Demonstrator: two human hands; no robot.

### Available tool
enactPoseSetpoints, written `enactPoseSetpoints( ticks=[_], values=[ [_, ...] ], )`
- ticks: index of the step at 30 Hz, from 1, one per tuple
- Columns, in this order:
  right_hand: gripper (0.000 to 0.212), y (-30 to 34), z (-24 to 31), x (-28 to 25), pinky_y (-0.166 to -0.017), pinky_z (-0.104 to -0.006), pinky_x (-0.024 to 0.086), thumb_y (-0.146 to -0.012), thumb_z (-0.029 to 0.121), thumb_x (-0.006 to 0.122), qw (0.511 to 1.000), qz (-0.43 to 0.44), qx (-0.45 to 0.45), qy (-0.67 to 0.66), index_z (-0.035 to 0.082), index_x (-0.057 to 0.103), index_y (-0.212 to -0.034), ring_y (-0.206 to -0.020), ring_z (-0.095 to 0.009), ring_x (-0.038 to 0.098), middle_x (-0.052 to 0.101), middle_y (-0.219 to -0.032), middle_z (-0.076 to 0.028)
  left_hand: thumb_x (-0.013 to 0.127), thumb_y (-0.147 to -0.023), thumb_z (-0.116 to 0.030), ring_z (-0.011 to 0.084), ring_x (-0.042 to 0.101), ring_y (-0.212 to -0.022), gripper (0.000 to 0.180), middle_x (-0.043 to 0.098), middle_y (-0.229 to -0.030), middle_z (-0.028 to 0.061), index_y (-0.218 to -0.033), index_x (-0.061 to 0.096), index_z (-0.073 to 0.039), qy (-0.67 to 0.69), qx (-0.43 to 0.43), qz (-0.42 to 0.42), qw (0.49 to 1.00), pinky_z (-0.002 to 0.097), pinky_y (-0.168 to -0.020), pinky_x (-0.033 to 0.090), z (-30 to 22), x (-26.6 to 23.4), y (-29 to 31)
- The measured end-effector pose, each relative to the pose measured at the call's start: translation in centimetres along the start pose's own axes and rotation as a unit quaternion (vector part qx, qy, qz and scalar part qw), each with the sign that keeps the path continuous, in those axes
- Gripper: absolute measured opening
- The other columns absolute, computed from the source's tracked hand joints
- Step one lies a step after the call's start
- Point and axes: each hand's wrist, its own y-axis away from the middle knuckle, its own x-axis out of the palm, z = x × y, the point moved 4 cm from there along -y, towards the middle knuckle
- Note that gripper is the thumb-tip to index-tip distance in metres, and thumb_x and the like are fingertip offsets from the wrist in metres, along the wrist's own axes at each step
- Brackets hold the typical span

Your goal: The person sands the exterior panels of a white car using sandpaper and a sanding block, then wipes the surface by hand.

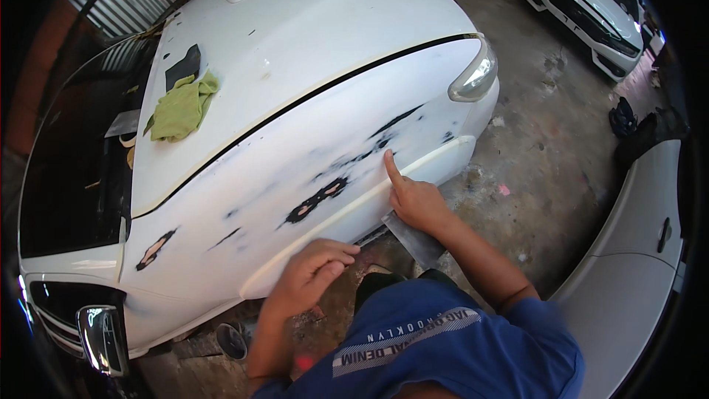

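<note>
Grey sheet (pixel 415 240) gripped beneath right hand (pixel 419 203) — white fender (pixel 244 185) ahead, left hand (pixel 314 270) loosely curved

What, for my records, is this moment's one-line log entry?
right hand: holds gray sheet, index finger toward white fender | left hand: fingers loosely curled | green cloth: on hood

A crumpled green cloth (pixel 181 109) is laid on the white, curved metal hood (pixel 332 18), beyond the black-scuffed white fender (pixel 258 166); a black-grilled white car (pixel 583 4) is parked far right, a silver-grey car (pixel 628 251) nearer right.
</note>
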Motion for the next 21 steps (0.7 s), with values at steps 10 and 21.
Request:
enactPoseSetpoints(
  ticks=[10, 21],
  values=[
    [0.043, 5.2, -5.5, 3.7, -0.061, -0.0393, 0.047, -0.103, 0.040, 0.050, 0.928, -0.107, 0.101, -0.341, 0.006, 0.065, -0.124, -0.064, -0.029, 0.061, 0.066, -0.077, -0.009, 0.047, -0.105, -0.022, 0.0177, 0.064, -0.105, 0.033, 0.072, -0.113, 0.0099, -0.108, 0.071, 0.000, -0.323, 0.168, -0.244, 0.899, 0.0315, -0.094, 0.047, -14.9, -24.1, -6.2],
    [0.041, 28.0, -14.8, 18.0, -0.038, -0.0289, 0.026, -0.099, 0.059, 0.053, 0.497, -0.153, 0.595, -0.612, 0.018, 0.061, -0.103, -0.041, -0.010, 0.033, 0.036, -0.055, 0.007, 0.055, -0.104, -0.034, 0.0210, 0.059, -0.119, 0.037, 0.066, -0.125, 0.0098, -0.117, 0.070, -0.003, -0.436, 0.066, -0.182, 0.879, 0.0353, -0.104, 0.044, -5.5, -39.2, -13.6]
  ],
)
